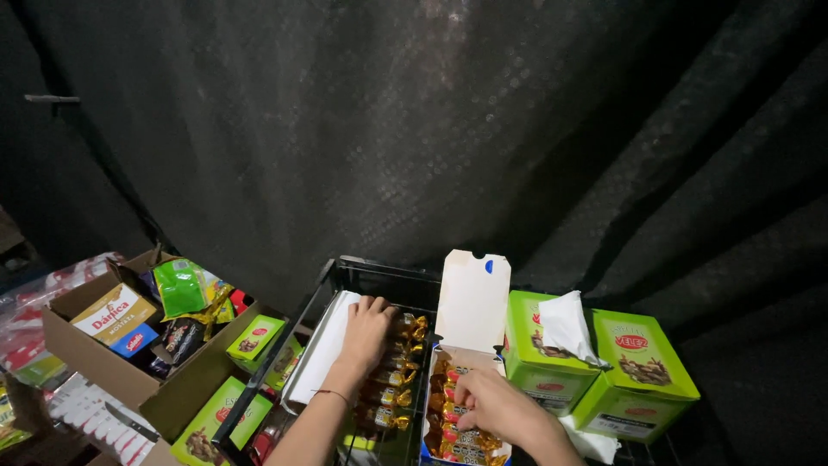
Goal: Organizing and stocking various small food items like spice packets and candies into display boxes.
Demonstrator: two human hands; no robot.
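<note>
Against a dark curtain, at six o'clock, two bare hands work over a black wire basket. At seven o'clock the left hand lies flat, fingers spread and clamped on nothing, over a row of gold-wrapped candies in the basket. At five o'clock the right hand reaches into an open candy box; its fingertips look pinched on a wrapped piece, though I cannot tell for sure. Two green tins stand at four o'clock, a cardboard carton at nine. Slick wrappers could slide from a loose pinch, and a nudged box could spill.
</note>
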